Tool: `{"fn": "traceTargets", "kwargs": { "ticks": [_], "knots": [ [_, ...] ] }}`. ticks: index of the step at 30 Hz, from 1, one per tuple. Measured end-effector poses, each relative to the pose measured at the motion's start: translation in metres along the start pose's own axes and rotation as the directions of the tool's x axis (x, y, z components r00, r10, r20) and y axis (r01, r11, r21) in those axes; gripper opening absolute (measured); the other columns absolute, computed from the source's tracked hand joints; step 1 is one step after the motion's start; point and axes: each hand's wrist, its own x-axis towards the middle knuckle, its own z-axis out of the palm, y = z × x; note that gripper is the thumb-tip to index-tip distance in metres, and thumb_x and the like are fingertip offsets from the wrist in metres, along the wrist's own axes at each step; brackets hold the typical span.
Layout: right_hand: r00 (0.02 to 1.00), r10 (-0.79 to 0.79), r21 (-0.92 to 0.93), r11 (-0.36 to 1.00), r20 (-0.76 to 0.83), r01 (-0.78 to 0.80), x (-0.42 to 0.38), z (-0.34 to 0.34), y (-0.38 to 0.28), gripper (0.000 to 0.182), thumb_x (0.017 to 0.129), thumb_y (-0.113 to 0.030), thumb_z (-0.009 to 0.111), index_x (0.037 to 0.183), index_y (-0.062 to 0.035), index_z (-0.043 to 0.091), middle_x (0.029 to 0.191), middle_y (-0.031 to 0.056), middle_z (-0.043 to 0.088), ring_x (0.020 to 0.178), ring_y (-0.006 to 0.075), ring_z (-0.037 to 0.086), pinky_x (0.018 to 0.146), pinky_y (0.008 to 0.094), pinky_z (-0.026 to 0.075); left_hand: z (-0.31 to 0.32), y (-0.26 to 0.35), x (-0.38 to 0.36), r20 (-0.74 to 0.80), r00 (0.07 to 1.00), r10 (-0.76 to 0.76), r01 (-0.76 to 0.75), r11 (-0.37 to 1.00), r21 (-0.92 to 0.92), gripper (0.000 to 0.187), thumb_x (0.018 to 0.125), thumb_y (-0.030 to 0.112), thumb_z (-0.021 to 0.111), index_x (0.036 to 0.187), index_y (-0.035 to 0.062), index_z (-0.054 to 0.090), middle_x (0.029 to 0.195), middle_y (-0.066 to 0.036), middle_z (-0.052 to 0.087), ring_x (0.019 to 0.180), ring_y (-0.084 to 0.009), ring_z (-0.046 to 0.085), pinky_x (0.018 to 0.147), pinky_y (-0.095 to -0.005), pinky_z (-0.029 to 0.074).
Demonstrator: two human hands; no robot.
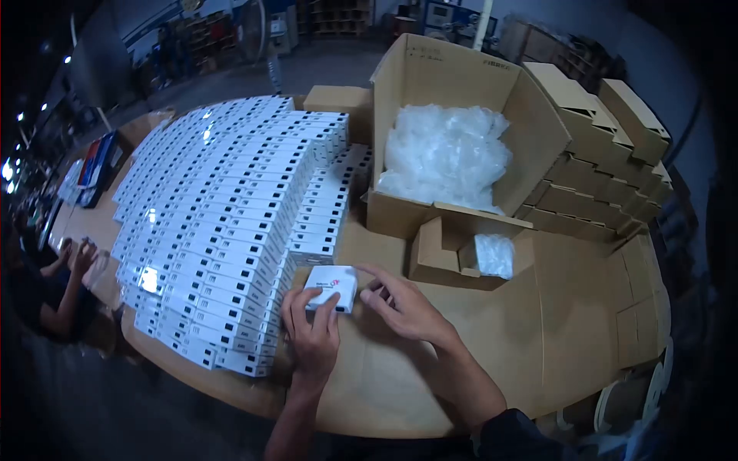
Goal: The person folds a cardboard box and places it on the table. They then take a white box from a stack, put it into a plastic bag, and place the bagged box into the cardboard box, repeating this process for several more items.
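A small flat white box [332,283] with a red mark and dark print on its top lies in front of me on the cardboard-covered table. My left hand [311,326] grips its near left side, with fingertips resting on the top face. To the right of the box is my right hand [403,306], its index finger stretched toward the far right corner and its other fingers partly bent; it holds nothing visible. Beside the left hand rise tightly packed rows of similar white boxes [223,207], stacked several layers high.
Behind the hands stands a large open carton [538,138] filled with clear plastic bags [446,154]. A smaller open carton [434,253] before it holds a wrapped clear bundle [493,255]. Folded brown cartons [592,165] are piled at right. Another person's hands [81,257] work at far left.
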Motion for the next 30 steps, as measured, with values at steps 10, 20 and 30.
{"fn": "traceTargets", "kwargs": {
  "ticks": [10, 20, 30],
  "knots": [
    [0.972, -0.093, 0.612, 0.763, -0.215, 0.209, -0.031, -0.069, 0.001, 0.022, 0.109, -0.01, 0.05, 0.122, 0.0003, 0.063, 0.115, 0.0063, 0.063, 0.1, 0.0135, 0.063, 0.078, 0.0295, 0.061, 0.001, 0.081, 0.097, 0.196, 0.953, 0.23, -0.085, 0.827, -0.556, 0.033, 0.076, -0.004, 0.08, 0.106, 0.0065, 0.073, 0.118, -0.013, 0.061, 0.11, -0.0327, 0.065, 0.093, -0.0428, 0.055],
    [0.606, -0.396, -0.306, 0.918, -0.689, 0.252, -0.004, -0.196, -0.007, 0.023, 0.092, -0.005, 0.063, 0.11, -0.0113, 0.076, 0.087, 0.0081, 0.057, 0.068, 0.0135, 0.056, 0.064, 0.0307, 0.046, 0.191, 0.106, 0.26, -0.024, 0.879, 0.476, -0.444, 0.799, -0.405, 0.021, 0.082, 0.012, 0.081, 0.089, -0.0012, 0.066, 0.088, -0.017, 0.068, 0.08, -0.0354, 0.067, 0.077, -0.0436, 0.054],
    [0.573, -0.508, -0.614, 0.789, -0.643, 0.011, 0.079, -0.258, 0.03, 0.038, 0.081, -0.014, 0.072, 0.117, -0.0034, 0.073, 0.121, 0.027, 0.064, 0.122, 0.0438, 0.058, 0.108, 0.0484, 0.045, 0.225, 0.094, 0.305, 0.2, 0.88, 0.432, -0.294, 0.823, -0.486, 0.017, 0.081, 0.01, 0.075, 0.089, -0.0035, 0.068, 0.093, -0.021, 0.071, 0.084, -0.0367, 0.069, 0.077, -0.0433, 0.056]
  ]
}}
